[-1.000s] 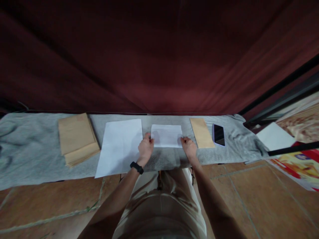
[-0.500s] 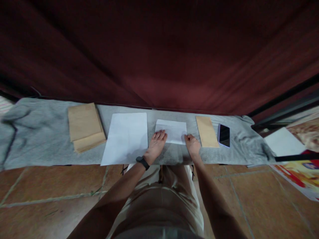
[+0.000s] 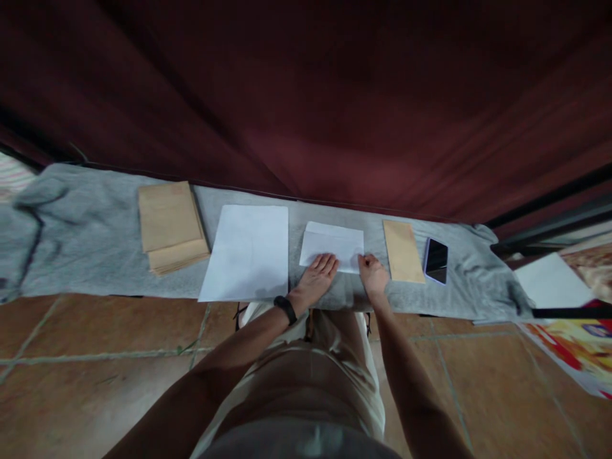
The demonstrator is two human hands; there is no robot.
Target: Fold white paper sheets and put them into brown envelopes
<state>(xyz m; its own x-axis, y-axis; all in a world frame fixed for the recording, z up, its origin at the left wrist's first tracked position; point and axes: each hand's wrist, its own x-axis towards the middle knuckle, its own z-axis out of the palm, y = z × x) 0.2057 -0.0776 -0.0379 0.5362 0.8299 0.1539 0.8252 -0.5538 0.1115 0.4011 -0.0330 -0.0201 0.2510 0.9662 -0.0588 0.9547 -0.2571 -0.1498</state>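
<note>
A folded sheet of white paper (image 3: 329,239) lies on the grey cloth in front of me, a narrow strip showing along its far edge. My left hand (image 3: 319,275) rests flat on its near edge, fingers stretched out. At the paper's right edge my right hand (image 3: 373,274) is closed, with thumb and curled finger at the near right corner. Left of the folded paper lies a large flat stack or sheet of white paper (image 3: 251,248). To the right of my right hand is a single brown envelope (image 3: 404,252).
A pile of brown envelopes (image 3: 171,220) sits farther left on the grey cloth (image 3: 90,236). A phone (image 3: 436,261) lies right of the single envelope. Behind the narrow table hangs a dark red curtain (image 3: 306,127). A colourful box (image 3: 583,347) stands on the tiled floor at right.
My left hand has slid rightward along the folded paper's near edge, toward its middle. My right hand stays at the right corner. The whole view has tilted slightly.
</note>
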